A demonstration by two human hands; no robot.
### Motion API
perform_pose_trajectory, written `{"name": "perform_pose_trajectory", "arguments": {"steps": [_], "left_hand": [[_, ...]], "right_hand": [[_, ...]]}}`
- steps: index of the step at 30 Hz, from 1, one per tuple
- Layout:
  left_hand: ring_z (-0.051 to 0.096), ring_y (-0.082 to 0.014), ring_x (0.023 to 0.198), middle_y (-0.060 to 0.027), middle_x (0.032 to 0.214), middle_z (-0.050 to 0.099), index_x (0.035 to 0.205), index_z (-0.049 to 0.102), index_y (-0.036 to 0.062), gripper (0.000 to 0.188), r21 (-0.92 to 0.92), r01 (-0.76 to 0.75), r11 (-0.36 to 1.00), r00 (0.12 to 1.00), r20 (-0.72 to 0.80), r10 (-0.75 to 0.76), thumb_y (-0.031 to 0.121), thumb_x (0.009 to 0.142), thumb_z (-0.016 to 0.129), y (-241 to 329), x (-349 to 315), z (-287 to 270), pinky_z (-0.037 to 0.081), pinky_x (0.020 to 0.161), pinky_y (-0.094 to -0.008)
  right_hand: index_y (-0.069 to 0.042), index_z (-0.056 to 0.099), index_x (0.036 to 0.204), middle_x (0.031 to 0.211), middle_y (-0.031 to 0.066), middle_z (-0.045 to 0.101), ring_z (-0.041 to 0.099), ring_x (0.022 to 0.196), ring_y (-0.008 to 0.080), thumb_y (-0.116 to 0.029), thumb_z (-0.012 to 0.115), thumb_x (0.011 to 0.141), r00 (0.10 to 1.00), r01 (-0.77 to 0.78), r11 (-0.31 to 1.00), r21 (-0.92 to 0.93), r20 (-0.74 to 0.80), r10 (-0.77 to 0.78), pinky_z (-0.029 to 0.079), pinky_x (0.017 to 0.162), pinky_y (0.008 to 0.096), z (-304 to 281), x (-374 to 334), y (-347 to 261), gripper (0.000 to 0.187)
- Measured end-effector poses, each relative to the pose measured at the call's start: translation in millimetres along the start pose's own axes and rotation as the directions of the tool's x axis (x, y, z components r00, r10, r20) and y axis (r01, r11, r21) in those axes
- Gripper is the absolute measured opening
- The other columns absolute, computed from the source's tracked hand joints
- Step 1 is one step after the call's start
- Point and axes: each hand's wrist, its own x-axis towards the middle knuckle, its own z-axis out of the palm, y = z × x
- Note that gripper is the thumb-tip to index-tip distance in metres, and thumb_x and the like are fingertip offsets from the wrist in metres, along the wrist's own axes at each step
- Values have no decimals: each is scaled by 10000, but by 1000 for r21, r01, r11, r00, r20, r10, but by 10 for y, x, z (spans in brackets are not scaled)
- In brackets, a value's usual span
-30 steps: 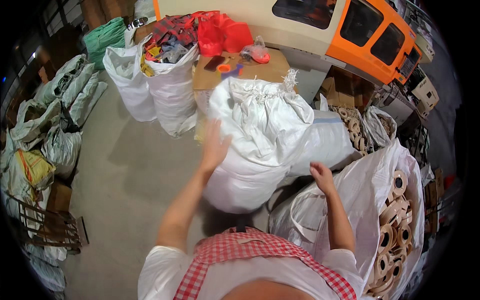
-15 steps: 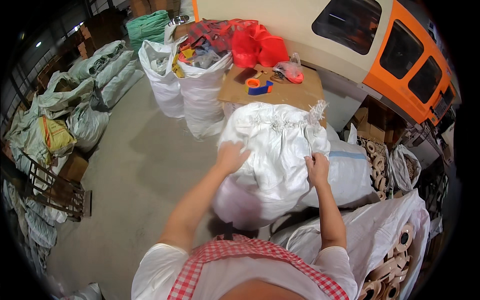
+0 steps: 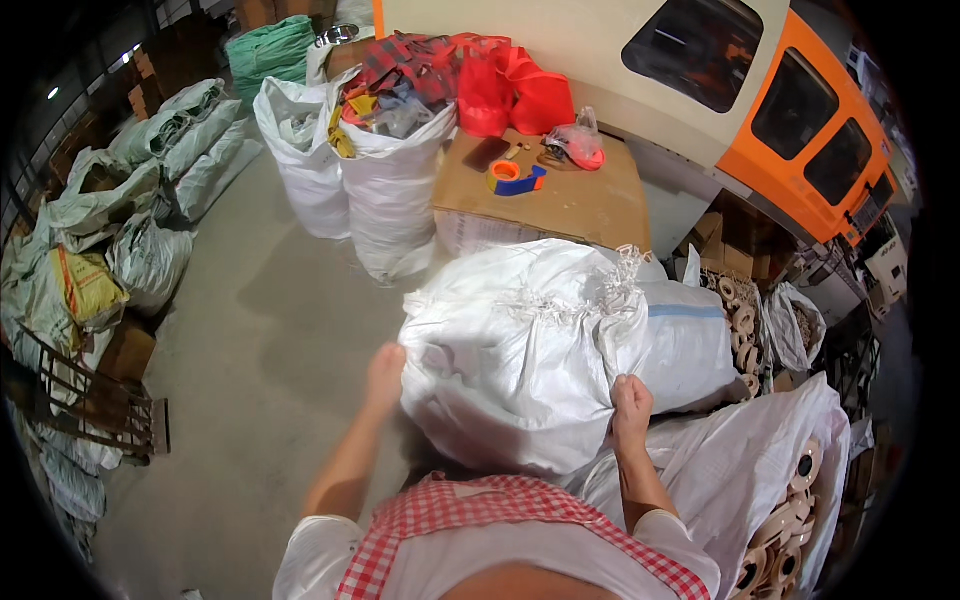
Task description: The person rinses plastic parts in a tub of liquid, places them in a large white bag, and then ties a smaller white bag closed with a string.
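A large white woven sack (image 3: 520,350), full and bulging, stands right in front of me. Its gathered top is puckered, with frayed threads at the far right corner. My left hand (image 3: 386,374) is closed at the sack's left side, gripping the fabric there. On the opposite side, my right hand (image 3: 631,400) pinches a fold of the same sack, pulling it into creases. What fills the sack is hidden.
Beyond the sack, a cardboard box (image 3: 590,205) bears a tape dispenser (image 3: 517,180). Open white sacks (image 3: 393,200) stand at its left. At right lie another full sack (image 3: 690,335) and an open sack (image 3: 720,460) of beige ring-shaped parts. A cream-and-orange machine (image 3: 745,150) rises behind.
The sack has come closer to me and sits lower, spread wider to the left. My left hand has moved left and down and closed on its side; my right hand has moved down.
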Motion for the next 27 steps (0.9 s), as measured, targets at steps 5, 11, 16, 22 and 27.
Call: {"name": "perform_pose_trajectory", "arguments": {"steps": [5, 11, 16, 22, 27], "left_hand": [[556, -123, 704, -51, 824, 586, 901, 539, 17, 277, -591, 139, 795, 987, 15, -161, 273, 933, 440, 468, -95, -215, 473, 656, -268], [524, -114, 712, -35, 829, 558, 874, 534, 25, 232, -617, 168, 769, 985, 83, -149, 241, 909, 456, 747, -143, -736, 450, 637, -263], [485, -95, 711, -2, 779, 507, 818, 520, 42, 145, -689, 261, 676, 964, 149, -220, 163, 878, 468, 1206, -123, -852, 424, 635, -252], [554, -127, 746, -65, 840, 590, 874, 562, 16, 218, -585, 195, 787, 981, 132, -145, 225, 892, 504, 858, -31, -934, 461, 666, -283], [552, -200, 722, -107, 774, 609, 822, 593, 30, 240, -55, -164, 985, 979, 116, 169, 260, 869, 542, 712, 243, -612, 440, 702, -314]], "right_hand": [[-132, 347, 591, 588, -95, 297, 248, 548, 21, -140, 507, 894, 998, -13, 1000, 24, -53, 15, 198, 485, 217, 331, -326, -183, 342], [-108, 352, 566, 583, -83, 303, 268, 558, 35, -152, 518, 864, 981, 45, 999, -5, -189, -45, 206, 493, 234, 721, -533, -370, 344], [-86, 402, 601, 615, -72, 338, 292, 585, 44, -177, 505, 869, 968, 64, 997, 36, -243, -53, 230, 511, 244, 909, -533, -441, 302], [-54, 447, 668, 654, -47, 372, 321, 626, 60, -183, 478, 880, 987, 43, 998, -55, -153, -51, 277, 555, 237, 1080, -214, -68, 251], [-65, 332, 594, 573, -49, 285, 259, 559, 63, -179, 456, 890, 994, 108, 934, -340, 23, -107, 220, 479, 267, 1475, 107, -27, 340]]}}
